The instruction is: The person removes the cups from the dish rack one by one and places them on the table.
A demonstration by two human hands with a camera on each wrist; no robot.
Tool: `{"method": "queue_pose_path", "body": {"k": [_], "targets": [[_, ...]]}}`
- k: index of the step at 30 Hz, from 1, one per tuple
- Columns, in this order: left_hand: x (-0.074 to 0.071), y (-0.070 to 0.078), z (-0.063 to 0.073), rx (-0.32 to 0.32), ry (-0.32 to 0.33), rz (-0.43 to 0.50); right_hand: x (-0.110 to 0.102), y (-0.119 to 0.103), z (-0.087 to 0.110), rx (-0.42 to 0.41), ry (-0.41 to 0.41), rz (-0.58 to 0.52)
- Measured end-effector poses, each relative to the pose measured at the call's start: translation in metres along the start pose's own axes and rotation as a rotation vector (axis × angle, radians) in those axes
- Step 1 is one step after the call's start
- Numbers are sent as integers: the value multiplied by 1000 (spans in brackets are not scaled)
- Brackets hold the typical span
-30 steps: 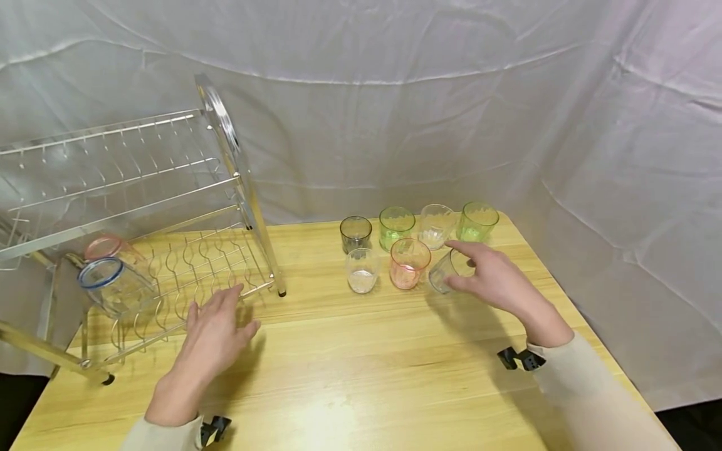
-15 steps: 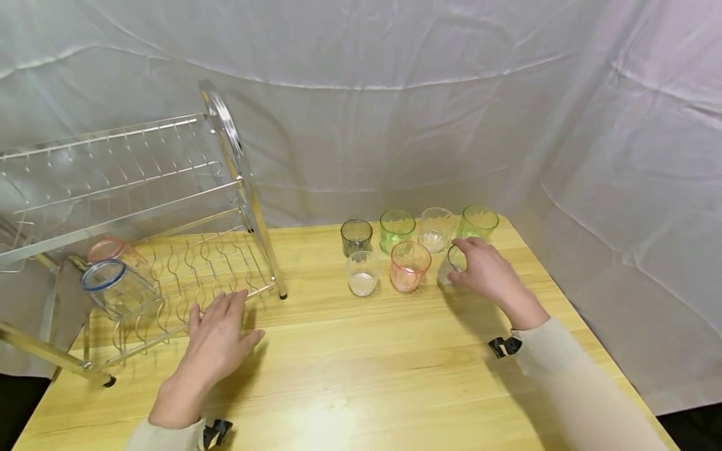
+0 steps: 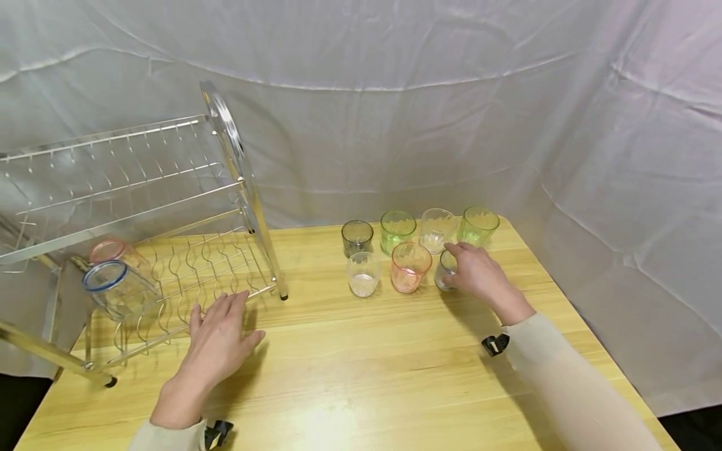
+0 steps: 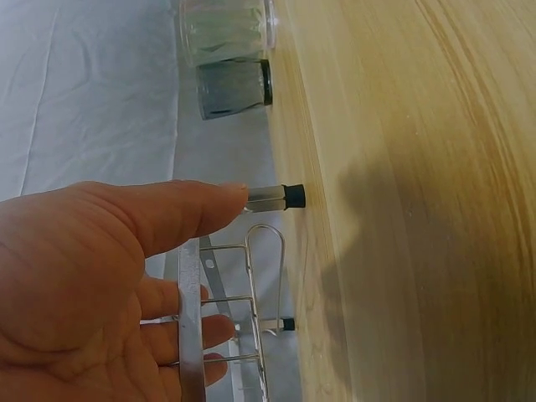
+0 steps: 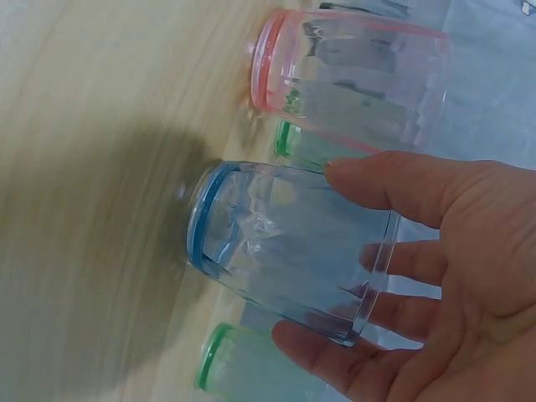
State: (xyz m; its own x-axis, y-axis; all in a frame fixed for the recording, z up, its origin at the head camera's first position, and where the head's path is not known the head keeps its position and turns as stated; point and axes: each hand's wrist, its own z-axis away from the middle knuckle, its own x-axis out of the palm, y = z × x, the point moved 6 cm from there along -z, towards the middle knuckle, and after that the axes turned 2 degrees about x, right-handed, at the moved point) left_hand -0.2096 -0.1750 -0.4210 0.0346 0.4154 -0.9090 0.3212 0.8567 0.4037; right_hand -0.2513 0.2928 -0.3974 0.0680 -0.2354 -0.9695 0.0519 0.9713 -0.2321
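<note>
My right hand [image 3: 478,274] has thumb and fingers around the upper part of a blue-tinted glass [image 5: 285,239]. The glass stands upright, its thick blue base right at the tabletop, just right of a pink glass [image 3: 410,269]. Part of it is hidden behind the hand in the head view. My left hand [image 3: 217,341] is at the front lower rail of a metal dish rack [image 3: 262,289], thumb spread out to the side. In the left wrist view its loosely bent fingers [image 4: 219,329] show behind a flat rack bar [image 4: 192,327].
Beside the pink glass is a clear glass [image 3: 363,275]. Behind stand a dark grey glass [image 3: 357,238], a green glass [image 3: 397,232], another clear glass [image 3: 437,228] and a second green glass [image 3: 478,225]. A blue-rimmed glass [image 3: 121,291] and a pink-rimmed glass [image 3: 113,249] lean in the rack.
The blue-tinted glass, tilted in my right hand a second ago, is now upright beside the pink glass. The right arm has shifted slightly left. My left hand has barely moved.
</note>
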Motion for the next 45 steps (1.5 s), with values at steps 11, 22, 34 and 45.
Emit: {"method": "queue_pose_path", "body": {"k": [11, 22, 34, 45], "targets": [[0, 0, 0, -4, -1, -3, 3, 1, -3, 9, -11, -1], [1, -1, 0, -11, -4, 1, 3, 3, -4, -35, -21, -6], [1, 0, 0, -5, 5, -2, 2, 7, -9, -33, -49, -40], [-1, 1, 0, 5, 16, -4, 2, 7, -11, -47, -55, -36]]}}
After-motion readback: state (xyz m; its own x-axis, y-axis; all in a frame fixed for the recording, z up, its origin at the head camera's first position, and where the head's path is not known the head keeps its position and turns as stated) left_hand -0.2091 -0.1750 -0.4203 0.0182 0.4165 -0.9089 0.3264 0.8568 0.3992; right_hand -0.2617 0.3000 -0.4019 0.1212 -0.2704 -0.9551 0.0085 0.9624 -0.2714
